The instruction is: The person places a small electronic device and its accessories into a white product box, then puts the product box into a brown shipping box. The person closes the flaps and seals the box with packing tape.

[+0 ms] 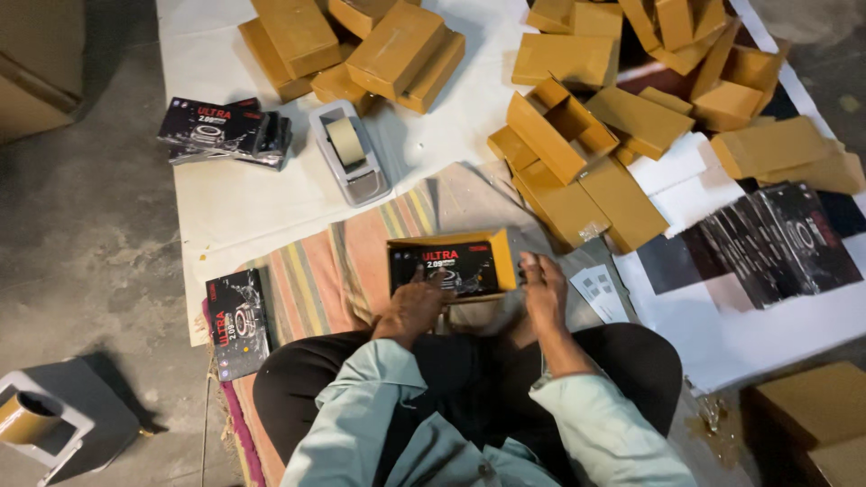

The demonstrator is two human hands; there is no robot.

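Note:
An open tan cardboard box (501, 255) rests on a striped mat (311, 275) in front of my crossed legs. Inside it lies a black printed product carton (449, 264). My left hand (413, 307) presses its fingers on the left part of the black carton. Gripping the box's right end is my right hand (544, 291), thumb over the rim.
Several tan boxes, shut and open, are piled at the back (397, 50) and right (577, 144). A tape dispenser (349, 151) stands on white paper. Black cartons lie at back left (224, 131), left (237, 322) and right (780, 242). Another tape dispenser (41, 422) sits bottom left.

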